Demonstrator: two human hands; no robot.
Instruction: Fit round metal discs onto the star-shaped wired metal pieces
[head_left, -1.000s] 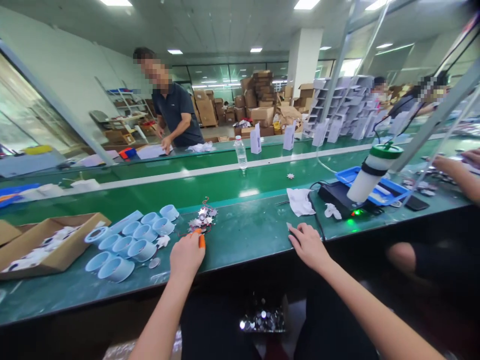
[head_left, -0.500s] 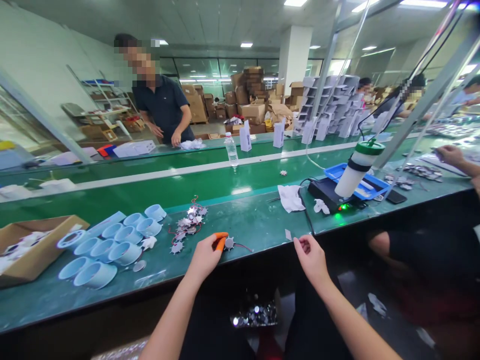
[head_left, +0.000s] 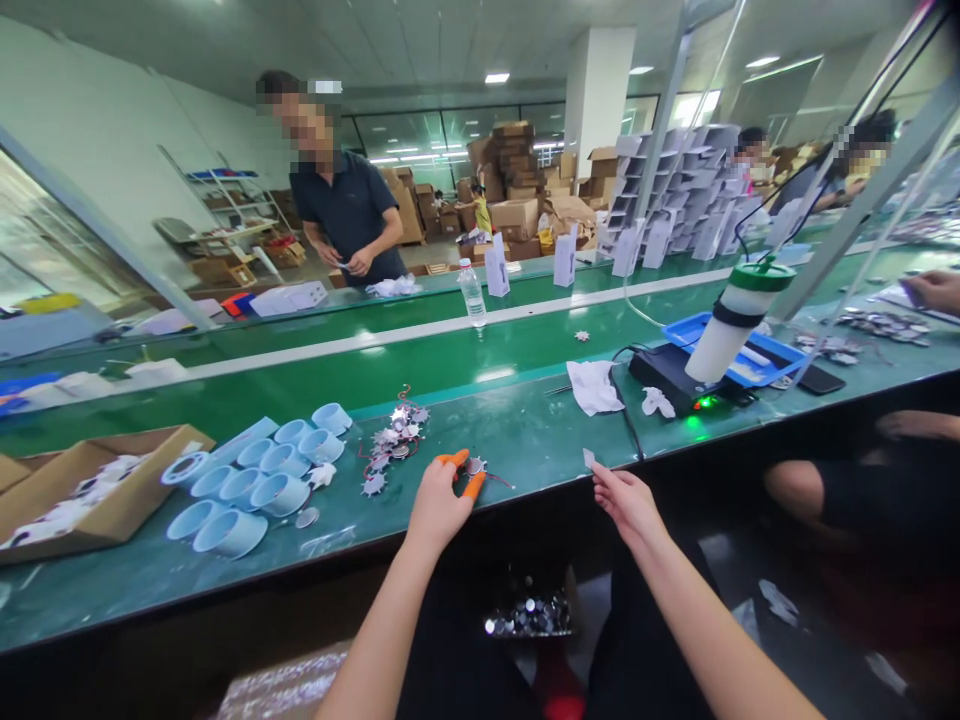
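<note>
My left hand [head_left: 439, 505], with orange covers on two fingertips, pinches a small star-edged metal disc with thin wires [head_left: 475, 466] just above the green bench near its front edge. My right hand [head_left: 628, 500] hovers at the bench edge with fingers curled; nothing shows in them. A small pale chip [head_left: 589, 458] lies on the bench just beyond it. A pile of similar wired discs [head_left: 394, 440] sits left of my left hand. Several pale blue plastic cups [head_left: 255, 478] lie on their sides further left.
A cardboard box [head_left: 90, 490] stands at the far left. White cloth [head_left: 592, 385], a black unit with a green light [head_left: 675, 385], a blue tray [head_left: 739, 355] and a white cylinder [head_left: 739, 315] are at right. A person stands across the conveyor [head_left: 345, 225]; a co-worker's hand [head_left: 934, 290] is far right.
My left hand left the disc pile, carrying one disc rightward to the front of the bench. My right hand lifted off the bench surface and curled near the edge.
</note>
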